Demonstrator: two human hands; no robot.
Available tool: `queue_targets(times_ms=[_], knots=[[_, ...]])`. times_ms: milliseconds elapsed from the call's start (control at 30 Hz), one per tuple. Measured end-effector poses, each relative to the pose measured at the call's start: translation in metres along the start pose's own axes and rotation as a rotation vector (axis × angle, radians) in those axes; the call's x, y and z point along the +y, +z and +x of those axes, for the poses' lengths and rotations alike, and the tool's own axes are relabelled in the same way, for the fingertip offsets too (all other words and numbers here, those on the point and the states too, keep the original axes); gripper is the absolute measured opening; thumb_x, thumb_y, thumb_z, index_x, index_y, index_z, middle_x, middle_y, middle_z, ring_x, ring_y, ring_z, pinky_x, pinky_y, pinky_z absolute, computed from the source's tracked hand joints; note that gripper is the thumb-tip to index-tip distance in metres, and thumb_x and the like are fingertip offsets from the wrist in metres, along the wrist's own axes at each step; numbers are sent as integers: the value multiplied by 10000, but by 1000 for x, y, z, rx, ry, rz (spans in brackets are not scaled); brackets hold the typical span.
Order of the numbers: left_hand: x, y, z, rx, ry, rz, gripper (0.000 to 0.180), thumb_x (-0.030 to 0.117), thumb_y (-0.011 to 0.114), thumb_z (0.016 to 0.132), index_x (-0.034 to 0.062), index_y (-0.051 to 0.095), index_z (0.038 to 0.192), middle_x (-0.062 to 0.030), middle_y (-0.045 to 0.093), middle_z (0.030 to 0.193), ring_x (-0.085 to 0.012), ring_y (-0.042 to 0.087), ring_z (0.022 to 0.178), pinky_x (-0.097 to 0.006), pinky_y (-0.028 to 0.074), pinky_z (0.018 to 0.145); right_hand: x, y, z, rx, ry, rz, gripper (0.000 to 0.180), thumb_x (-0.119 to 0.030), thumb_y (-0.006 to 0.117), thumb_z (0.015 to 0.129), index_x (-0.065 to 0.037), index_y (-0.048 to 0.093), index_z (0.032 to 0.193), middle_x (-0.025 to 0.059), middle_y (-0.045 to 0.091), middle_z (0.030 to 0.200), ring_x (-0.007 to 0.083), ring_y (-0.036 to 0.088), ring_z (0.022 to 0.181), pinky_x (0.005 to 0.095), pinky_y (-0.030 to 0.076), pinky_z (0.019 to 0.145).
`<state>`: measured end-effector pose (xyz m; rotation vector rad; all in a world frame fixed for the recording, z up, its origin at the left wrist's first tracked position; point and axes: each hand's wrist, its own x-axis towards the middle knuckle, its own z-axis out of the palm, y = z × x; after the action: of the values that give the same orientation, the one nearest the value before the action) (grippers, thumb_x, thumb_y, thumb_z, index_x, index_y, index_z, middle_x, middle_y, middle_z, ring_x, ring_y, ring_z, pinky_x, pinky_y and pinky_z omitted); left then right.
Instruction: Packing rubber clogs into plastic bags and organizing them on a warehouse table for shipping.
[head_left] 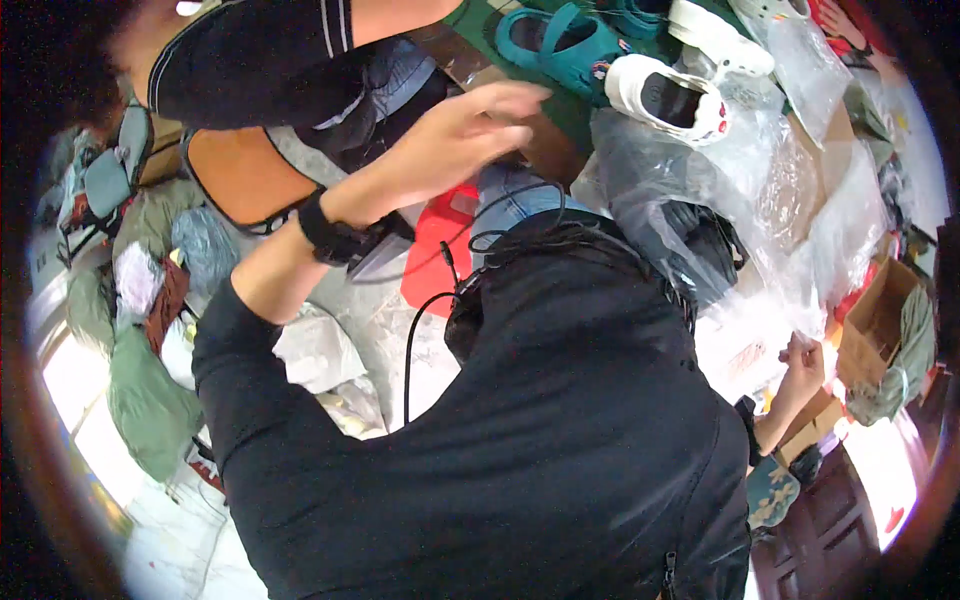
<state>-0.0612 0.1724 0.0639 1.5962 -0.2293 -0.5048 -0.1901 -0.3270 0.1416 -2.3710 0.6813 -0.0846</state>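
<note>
Head view: your right hand is pinching a gathered edge of the clear, crinkled plastic sheeting, which is lying to your right; your left hand is hovering empty, thumb and fingers parted. The film is probably behaving light, limp, slippery — bunched edges giving the surest hold.

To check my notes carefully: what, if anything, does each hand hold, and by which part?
The right hand pinches clear, crinkled plastic wrapping by its lower end. The left hand holds nothing visible.
</note>
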Motion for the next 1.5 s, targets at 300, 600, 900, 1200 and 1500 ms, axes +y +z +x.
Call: queue_targets(times_ms=[300, 600, 900, 1200, 1500], knots=[[-154, 59, -231, -378, -1334, -915, 442, 365, 505, 874, 85, 425, 1206, -36, 549, 1015, -138, 538, 824, -256, 467, 730, -12, 3, 46, -48, -6, -42, 44, -36, 596, 790, -1, 571, 799, 15, 550, 673, 72, 496, 579, 201, 406, 547], [-89, 66, -186, -160, -1146, -593, 293, 232, 486, 886, 50, 510, 1114, -89, 599, 1026, -195, 604, 890, -317, 509, 747, -20, 13, 65, -80, -127, -73, 38, -29, 586, 776, 1, 564, 774, 12, 542, 652, 71, 497, 585, 201, 402, 545], [16, -8, -16, -24, -9, 549, 611, 136, 706, 703, 68, 418, 1238, -75, 456, 1208, -198, 464, 1084, -306, 386, 885, -12, 28, 61, 28, -172, 132, 124, -55, 583, 734, 18, 578, 834, 22, 560, 662, 85, 538, 589, 209, 424, 539], [72, 67, 97, -473, 179, 343, 485, 36, 714, 682, 13, 531, 1131, -111, 585, 1072, -166, 564, 933, -273, 420, 838, -54, 56, 4, 91, -208, 389, 111, 33, 558, 748, 13, 596, 851, 32, 593, 807, 84, 547, 753, 219, 439, 657], [87, 58, 98, -137, 431, 372, 166, -123, 476, 796, -18, 580, 873, -81, 591, 788, -40, 447, 441, -181, 328, 392, -41, 36, -53, 312, -166, 621, 197, 132, 573, 676, 3, 652, 802, 22, 543, 698, 90, 522, 648, 193, 411, 581]])
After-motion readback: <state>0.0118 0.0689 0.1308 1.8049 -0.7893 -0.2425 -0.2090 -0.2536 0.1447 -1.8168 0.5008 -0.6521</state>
